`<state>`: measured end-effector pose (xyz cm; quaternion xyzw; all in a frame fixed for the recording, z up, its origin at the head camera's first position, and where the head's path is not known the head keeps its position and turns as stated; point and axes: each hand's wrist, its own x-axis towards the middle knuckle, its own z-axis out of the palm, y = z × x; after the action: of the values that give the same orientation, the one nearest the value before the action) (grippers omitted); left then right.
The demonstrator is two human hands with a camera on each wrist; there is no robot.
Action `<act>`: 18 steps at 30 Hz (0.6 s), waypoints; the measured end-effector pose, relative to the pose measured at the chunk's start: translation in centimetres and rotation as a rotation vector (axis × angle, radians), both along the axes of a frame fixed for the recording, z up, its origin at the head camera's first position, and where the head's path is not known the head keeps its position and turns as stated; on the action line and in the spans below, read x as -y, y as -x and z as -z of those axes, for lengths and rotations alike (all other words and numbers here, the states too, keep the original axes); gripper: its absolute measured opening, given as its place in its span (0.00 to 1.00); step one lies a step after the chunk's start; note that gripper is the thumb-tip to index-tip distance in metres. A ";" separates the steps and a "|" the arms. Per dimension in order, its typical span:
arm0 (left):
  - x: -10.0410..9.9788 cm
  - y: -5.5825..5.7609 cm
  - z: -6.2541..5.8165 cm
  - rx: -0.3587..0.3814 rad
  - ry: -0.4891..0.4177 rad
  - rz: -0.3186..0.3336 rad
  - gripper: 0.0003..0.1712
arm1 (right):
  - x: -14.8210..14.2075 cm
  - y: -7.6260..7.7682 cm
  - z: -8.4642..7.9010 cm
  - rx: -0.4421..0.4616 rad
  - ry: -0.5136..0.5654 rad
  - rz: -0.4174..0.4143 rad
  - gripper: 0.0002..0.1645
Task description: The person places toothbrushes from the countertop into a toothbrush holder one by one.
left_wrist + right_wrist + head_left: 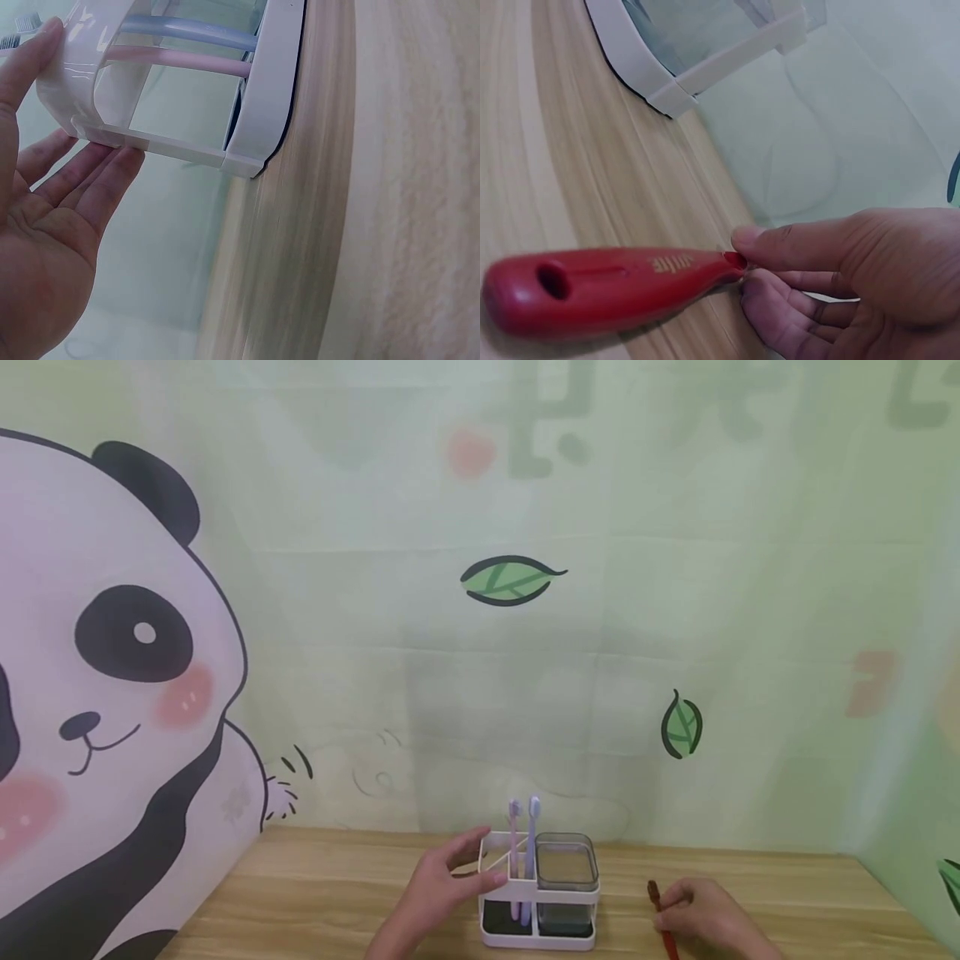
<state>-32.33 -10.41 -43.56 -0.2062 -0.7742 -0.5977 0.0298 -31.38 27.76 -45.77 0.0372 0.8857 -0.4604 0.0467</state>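
Observation:
A white toothbrush holder (567,897) stands upright on the table, with a pink toothbrush (514,843) and a blue toothbrush (532,843) in its left part. A clear cup (567,885) fills its right part. My left hand (446,883) grips the holder's left side, thumb on the front band and fingers round the corner post (180,152). To the right, my right hand (708,917) pinches the thin neck of a red-handled tool (615,292) between thumb and fingers. Its thick handle has a hole and gold lettering; a small dark head (653,891) shows at the other end.
The wood-grain table (315,893) ends at a pale green cloth backdrop (360,610) just behind the holder. A large printed panda (135,735) covers the cloth's left side, and printed leaves (512,581) dot the rest.

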 end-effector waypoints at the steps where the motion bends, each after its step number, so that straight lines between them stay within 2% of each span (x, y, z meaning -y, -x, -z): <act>1: 0.0 0.0 0.0 0.003 0.003 -0.002 0.41 | 0.1 0.0 0.0 -0.003 -0.010 0.001 0.07; 10: 0.0 -0.1 -0.1 0.001 0.010 -0.010 0.41 | 0.6 0.2 -0.1 0.040 -0.054 0.019 0.06; 18: -0.1 0.1 0.1 -0.013 -0.001 0.002 0.41 | 1.1 -0.1 0.0 0.006 -0.086 0.018 0.04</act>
<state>-32.43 -10.34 -43.64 -0.2108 -0.7734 -0.5969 0.0342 -31.29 26.71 -45.73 0.0482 0.9042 -0.4222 0.0434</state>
